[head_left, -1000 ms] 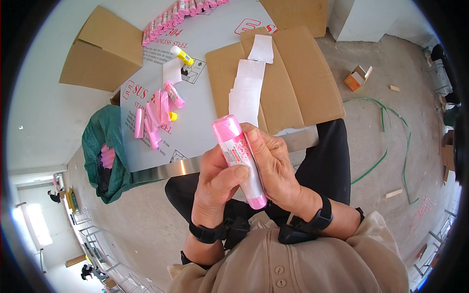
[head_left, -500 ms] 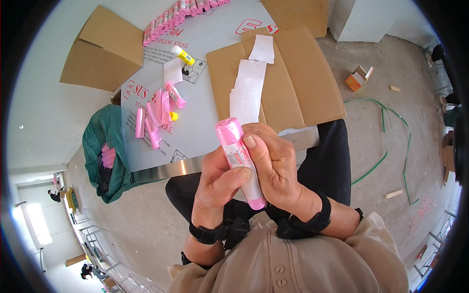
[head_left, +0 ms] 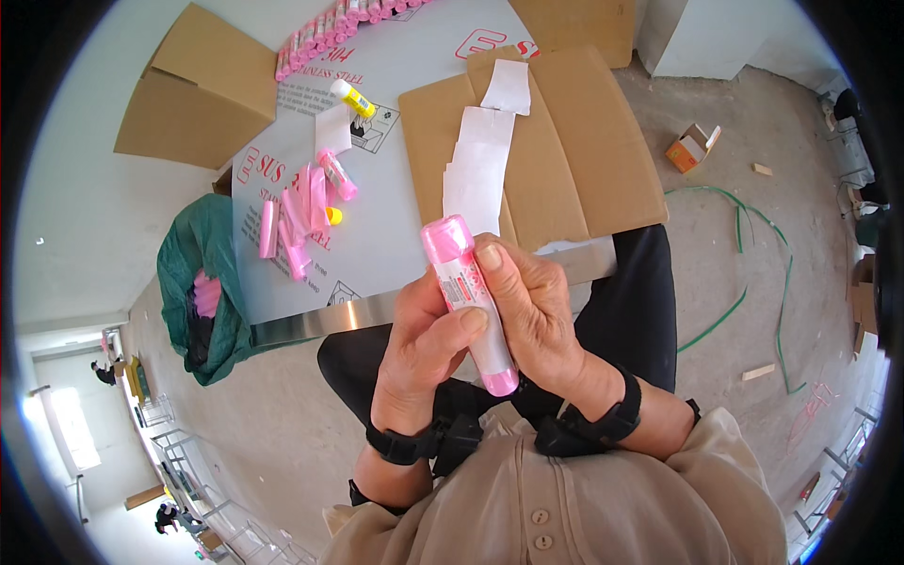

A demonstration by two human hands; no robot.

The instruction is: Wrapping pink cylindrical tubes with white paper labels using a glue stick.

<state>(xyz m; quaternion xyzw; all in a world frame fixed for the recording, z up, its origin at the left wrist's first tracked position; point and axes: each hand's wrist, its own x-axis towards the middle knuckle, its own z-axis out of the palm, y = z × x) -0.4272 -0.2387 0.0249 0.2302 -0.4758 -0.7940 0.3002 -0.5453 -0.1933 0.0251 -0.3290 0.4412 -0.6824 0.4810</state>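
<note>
A pink roll of plastic bags (head_left: pixel 463 282), wrapped in a white and pink paper label, is held upright but tilted in front of me. My left hand (head_left: pixel 419 344) closes round its left side, the thumb pressing on the label. Along the opposite side, the fingers of my right hand (head_left: pixel 539 325) grip it, thumb near the upper pink end. Beyond the hands, overlapping white paper labels (head_left: pixel 480 174) lie on flattened cardboard (head_left: pixel 556 160). A yellow glue stick (head_left: pixel 356 100) rests by a small stack of white paper (head_left: pixel 332 129), and another labelled roll (head_left: pixel 337 175) sits just below.
Several unlabelled pink rolls (head_left: pixel 293 221) and a yellow cap (head_left: pixel 334 216) lie on the film-covered steel table (head_left: pixel 395 235). Labelled rolls (head_left: pixel 320 38) line its far edge. A cardboard box (head_left: pixel 198 104) stands left, above a green sack (head_left: pixel 184 311). Green strapping (head_left: pixel 782 282) trails over the floor.
Both hands have raised the roll slightly, away from my body, and it has shifted a little right. The grip stays much the same; the things on the table have not been moved.
</note>
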